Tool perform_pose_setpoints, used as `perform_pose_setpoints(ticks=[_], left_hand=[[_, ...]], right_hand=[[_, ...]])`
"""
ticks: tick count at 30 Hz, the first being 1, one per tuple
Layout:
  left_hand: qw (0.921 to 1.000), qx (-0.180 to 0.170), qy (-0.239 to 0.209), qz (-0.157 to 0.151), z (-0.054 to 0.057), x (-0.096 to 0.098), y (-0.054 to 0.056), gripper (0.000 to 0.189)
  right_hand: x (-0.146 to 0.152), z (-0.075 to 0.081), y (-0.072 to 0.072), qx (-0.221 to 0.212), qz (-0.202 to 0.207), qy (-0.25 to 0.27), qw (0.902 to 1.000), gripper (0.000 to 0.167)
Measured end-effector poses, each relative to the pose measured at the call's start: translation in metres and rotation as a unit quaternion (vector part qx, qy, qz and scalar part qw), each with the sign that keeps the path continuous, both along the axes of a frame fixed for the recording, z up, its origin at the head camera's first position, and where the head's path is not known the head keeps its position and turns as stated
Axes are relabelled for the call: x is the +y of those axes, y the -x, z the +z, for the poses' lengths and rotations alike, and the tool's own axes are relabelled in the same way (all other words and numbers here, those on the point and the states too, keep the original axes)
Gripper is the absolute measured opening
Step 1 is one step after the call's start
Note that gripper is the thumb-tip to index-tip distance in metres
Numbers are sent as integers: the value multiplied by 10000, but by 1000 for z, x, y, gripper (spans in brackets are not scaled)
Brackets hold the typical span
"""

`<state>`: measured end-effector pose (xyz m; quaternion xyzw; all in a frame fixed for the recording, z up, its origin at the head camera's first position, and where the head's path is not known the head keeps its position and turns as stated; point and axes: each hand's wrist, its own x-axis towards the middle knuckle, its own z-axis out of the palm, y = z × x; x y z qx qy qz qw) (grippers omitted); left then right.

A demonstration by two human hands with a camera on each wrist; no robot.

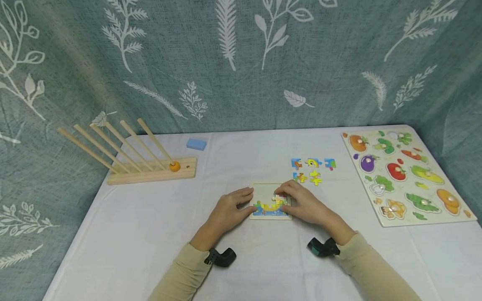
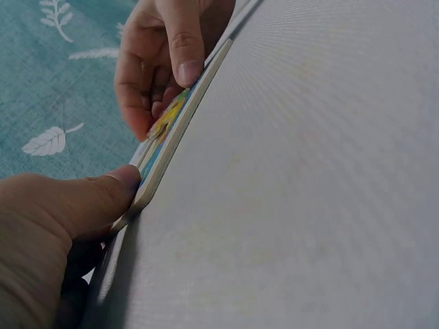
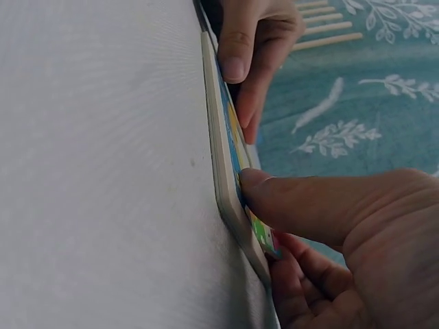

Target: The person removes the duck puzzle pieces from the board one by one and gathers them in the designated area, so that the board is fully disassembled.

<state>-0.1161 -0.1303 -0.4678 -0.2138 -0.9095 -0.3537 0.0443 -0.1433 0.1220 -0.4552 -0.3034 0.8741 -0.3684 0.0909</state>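
A small jigsaw puzzle board (image 1: 263,190) lies on the table between both hands, its lower part filled with blue, green and yellow pieces. My left hand (image 1: 229,209) grips the board's left side, with the thumb (image 2: 113,195) on the near corner. My right hand (image 1: 306,205) is at the right side. Its thumb (image 3: 295,205) rests on the board's near right part, and its curled fingers touch a piece (image 1: 279,198) at the upper right of the filled area. Beyond the board lie several loose jigsaw pieces (image 1: 313,163).
On the left stands a wooden peg rack (image 1: 150,171) with tall slanting rods and an orange bead (image 1: 175,166). Behind it is a blue block (image 1: 196,144). A vegetable knob puzzle (image 1: 408,190) lies at the right. The white table (image 1: 143,234) ends at a leaf-patterned curtain (image 1: 241,100).
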Motion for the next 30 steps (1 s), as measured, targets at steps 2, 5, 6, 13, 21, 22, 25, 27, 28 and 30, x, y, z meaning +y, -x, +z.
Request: perform_pose_setpoints(ticks=[2,5,6,13,21,22,25,27,28,30], left_hand=[[10000,0,12,8,0,0,0,47],[10000,16,19,17,1,0,0,47],[10000,29,16,14,1,0,0,47],[9999,110,6,-19,0,0,0,47],[9998,193,-19,-61,-1,0,0,47],[9998,198,-24,-66,-1,0,1,47],[9997,213,-35,-79,-2,0,1,47],[9997,219,-37,-81,-2,0,1,47],[9997,219,-35,-80,-2,-1,1,47],[9998,206,-30,-79,-2,0,1,47]], right_hand=[[1,-1,0,8,20,60,10000,37],[2,-2,1,-20,42,125,9999,38],[2,-3,1,-27,45,130,9999,38],[3,-4,2,-60,106,223,9997,39],[4,-5,2,-45,86,320,9994,36],[4,-5,3,-31,93,328,9994,35],[4,-5,2,1,124,385,9992,35],[5,-5,2,31,136,418,9990,34],[4,-5,2,29,135,431,9990,34],[4,-5,2,49,136,449,9989,34]])
